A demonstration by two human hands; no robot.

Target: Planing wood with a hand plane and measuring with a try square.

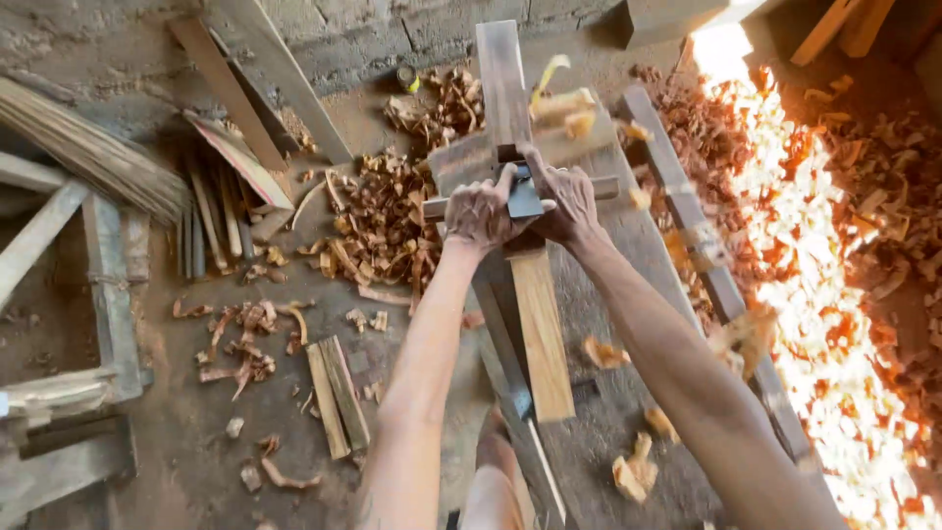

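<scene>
Over a long wooden plank [538, 324], both hands grip a hand plane [523, 196]: left hand [481, 211] and right hand [566, 201] closed on what seems its crossbar, shavings [383, 226] alongside.

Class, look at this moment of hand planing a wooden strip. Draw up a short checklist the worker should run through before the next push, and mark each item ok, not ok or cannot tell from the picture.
1. Both hands on the plane: left hand and right hand grip the hand plane at its cross handle. Ok.
2. Plane seated on the wooden strip: it sits across the strip. Ok.
3. Strip held firm on the bench: no clamp visible. Cannot tell.
4. Path ahead free: loose shavings lie on the strip's far end. Not ok.
5. Blade sharpness and depth: hidden by the hands. Cannot tell.
</scene>
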